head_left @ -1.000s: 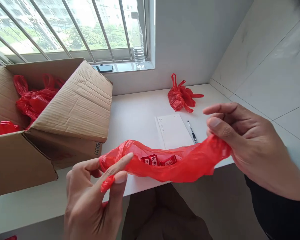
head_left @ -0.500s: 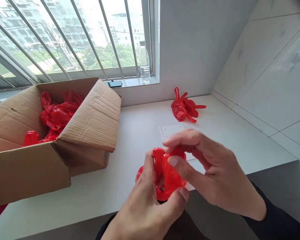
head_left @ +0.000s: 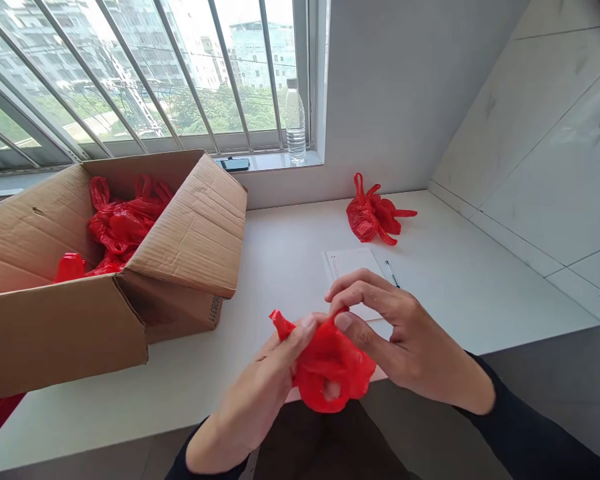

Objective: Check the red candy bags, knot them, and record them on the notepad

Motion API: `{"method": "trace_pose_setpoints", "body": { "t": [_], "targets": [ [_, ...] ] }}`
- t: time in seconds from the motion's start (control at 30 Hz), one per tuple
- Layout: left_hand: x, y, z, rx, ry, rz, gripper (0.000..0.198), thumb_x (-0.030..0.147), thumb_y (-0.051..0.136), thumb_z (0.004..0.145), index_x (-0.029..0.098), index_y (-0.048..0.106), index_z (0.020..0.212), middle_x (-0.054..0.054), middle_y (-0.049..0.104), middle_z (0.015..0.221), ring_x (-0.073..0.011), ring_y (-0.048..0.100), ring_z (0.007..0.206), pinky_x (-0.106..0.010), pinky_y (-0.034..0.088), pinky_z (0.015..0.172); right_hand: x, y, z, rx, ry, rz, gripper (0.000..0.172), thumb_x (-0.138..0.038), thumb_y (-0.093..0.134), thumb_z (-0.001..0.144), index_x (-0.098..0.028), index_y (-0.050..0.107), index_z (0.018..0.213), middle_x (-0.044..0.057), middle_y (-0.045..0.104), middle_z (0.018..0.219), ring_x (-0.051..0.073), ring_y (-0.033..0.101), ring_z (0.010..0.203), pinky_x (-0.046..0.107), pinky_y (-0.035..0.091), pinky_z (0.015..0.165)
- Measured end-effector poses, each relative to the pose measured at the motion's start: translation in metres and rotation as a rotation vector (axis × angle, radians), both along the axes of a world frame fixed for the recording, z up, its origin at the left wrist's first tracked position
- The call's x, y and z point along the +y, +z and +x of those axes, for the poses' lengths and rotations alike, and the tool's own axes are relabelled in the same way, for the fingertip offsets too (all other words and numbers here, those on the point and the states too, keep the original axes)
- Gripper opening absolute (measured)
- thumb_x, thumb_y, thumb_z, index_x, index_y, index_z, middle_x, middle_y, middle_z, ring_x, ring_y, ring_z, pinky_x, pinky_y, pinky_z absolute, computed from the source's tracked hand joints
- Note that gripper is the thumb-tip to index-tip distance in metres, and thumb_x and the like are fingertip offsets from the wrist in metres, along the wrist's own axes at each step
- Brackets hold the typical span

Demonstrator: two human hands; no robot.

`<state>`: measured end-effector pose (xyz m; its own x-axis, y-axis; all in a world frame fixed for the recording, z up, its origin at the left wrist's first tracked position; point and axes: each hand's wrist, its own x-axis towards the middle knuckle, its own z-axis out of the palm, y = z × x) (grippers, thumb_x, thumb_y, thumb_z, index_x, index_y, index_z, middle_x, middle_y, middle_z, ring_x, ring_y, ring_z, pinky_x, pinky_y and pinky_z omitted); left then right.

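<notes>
A small red plastic bag (head_left: 327, 370) is bunched up between both my hands, just over the near edge of the white counter (head_left: 280, 267). My left hand (head_left: 267, 390) pinches its left handle, whose tip sticks up. My right hand (head_left: 395, 333) grips the other side, with the thumb pressed into the plastic. What is inside the bag is hidden by the crumpled plastic.
An open cardboard box (head_left: 105, 267) on the left holds several tied red bags (head_left: 123, 223). Another tied red bag (head_left: 373, 213) lies at the back of the counter. A paper sheet (head_left: 353, 263) and pen (head_left: 393, 273) lie behind my hands. A water bottle (head_left: 295, 123) and phone (head_left: 233, 163) sit on the sill.
The bag was stretched wide between my hands with small red packets showing inside. My hands have come together and gathered it into a tight bundle, now held a little lower.
</notes>
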<state>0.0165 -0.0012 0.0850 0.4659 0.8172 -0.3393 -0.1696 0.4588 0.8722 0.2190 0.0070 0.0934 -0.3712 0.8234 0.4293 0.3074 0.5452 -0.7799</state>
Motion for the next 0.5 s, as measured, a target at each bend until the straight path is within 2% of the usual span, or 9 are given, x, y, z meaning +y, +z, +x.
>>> {"method": "trace_pose_setpoints", "body": {
  "t": [0.07, 0.13, 0.2, 0.27, 0.3, 0.37, 0.43, 0.5],
  "targets": [
    [0.005, -0.003, -0.001, -0.074, 0.075, -0.009, 0.027, 0.047, 0.067, 0.093, 0.021, 0.073, 0.096, -0.001, 0.066, 0.078, -0.0149, 0.062, 0.074, -0.025, 0.053, 0.074, -0.005, -0.002, -0.002, 0.01, 0.025, 0.024, 0.006, -0.018, 0.06, 0.098, -0.021, 0.065, 0.099, 0.003, 0.065, 0.112, 0.013, 0.062, 0.11, 0.025, 0.05, 0.096],
    [0.009, -0.003, -0.003, -0.057, 0.065, 0.059, 0.024, 0.041, 0.069, 0.093, 0.019, 0.073, 0.085, 0.0, 0.064, 0.076, -0.0118, 0.059, 0.071, -0.02, 0.05, 0.069, -0.007, -0.004, -0.004, 0.032, 0.07, 0.016, 0.002, -0.024, 0.063, 0.097, -0.023, 0.065, 0.098, 0.003, 0.065, 0.116, 0.016, 0.059, 0.118, 0.028, 0.048, 0.101],
    [0.011, -0.003, -0.006, 0.01, -0.032, 0.165, 0.025, 0.038, 0.07, 0.093, 0.018, 0.073, 0.079, 0.0, 0.063, 0.075, -0.0107, 0.057, 0.07, -0.019, 0.048, 0.067, -0.005, -0.008, -0.006, 0.068, 0.084, -0.043, 0.019, -0.036, 0.064, 0.098, -0.025, 0.063, 0.113, 0.005, 0.062, 0.13, 0.019, 0.053, 0.13, 0.032, 0.044, 0.108],
    [0.01, -0.002, -0.009, 0.087, -0.111, 0.306, 0.017, 0.034, 0.072, 0.092, 0.019, 0.075, 0.084, -0.001, 0.064, 0.082, -0.0123, 0.059, 0.075, -0.022, 0.049, 0.071, 0.001, -0.015, -0.007, 0.095, 0.108, -0.159, 0.04, -0.045, 0.057, 0.101, -0.027, 0.053, 0.137, 0.006, 0.058, 0.139, 0.02, 0.052, 0.132, 0.035, 0.042, 0.111],
    [0.009, -0.003, -0.011, 0.131, -0.133, 0.379, 0.012, 0.031, 0.071, 0.093, 0.021, 0.076, 0.09, -0.002, 0.065, 0.086, -0.0133, 0.06, 0.078, -0.022, 0.05, 0.072, 0.004, -0.019, -0.007, 0.097, 0.128, -0.234, 0.045, -0.048, 0.051, 0.104, -0.028, 0.047, 0.143, 0.006, 0.062, 0.133, 0.02, 0.057, 0.125, 0.036, 0.045, 0.107],
    [0.007, -0.005, -0.014, 0.254, -0.125, 0.529, 0.011, 0.026, 0.067, 0.095, 0.024, 0.075, 0.102, -0.002, 0.067, 0.092, -0.0137, 0.063, 0.08, -0.023, 0.051, 0.071, 0.01, -0.027, -0.008, 0.094, 0.13, -0.39, 0.043, -0.052, 0.039, 0.107, -0.03, 0.048, 0.142, 0.001, 0.067, 0.098, 0.016, 0.063, 0.09, 0.031, 0.051, 0.084],
    [0.006, -0.012, -0.015, 0.42, -0.035, 0.729, 0.021, 0.016, 0.063, 0.096, 0.027, 0.072, 0.112, -0.001, 0.069, 0.095, -0.013, 0.065, 0.082, -0.022, 0.051, 0.071, 0.015, -0.034, -0.007, 0.108, 0.081, -0.508, 0.04, -0.054, 0.035, 0.107, -0.029, 0.057, 0.131, -0.005, 0.054, 0.071, 0.012, 0.05, 0.063, 0.027, 0.043, 0.062],
    [0.008, -0.023, -0.014, 0.581, 0.114, 0.978, 0.033, 0.006, 0.06, 0.093, 0.027, 0.069, 0.116, 0.0, 0.07, 0.1, -0.0122, 0.066, 0.085, -0.021, 0.052, 0.073, 0.02, -0.042, -0.006, 0.136, 0.079, -0.584, 0.037, -0.051, 0.037, 0.107, -0.029, 0.059, 0.125, -0.006, 0.049, 0.069, 0.011, 0.043, 0.059, 0.026, 0.037, 0.057]
  ]
}}
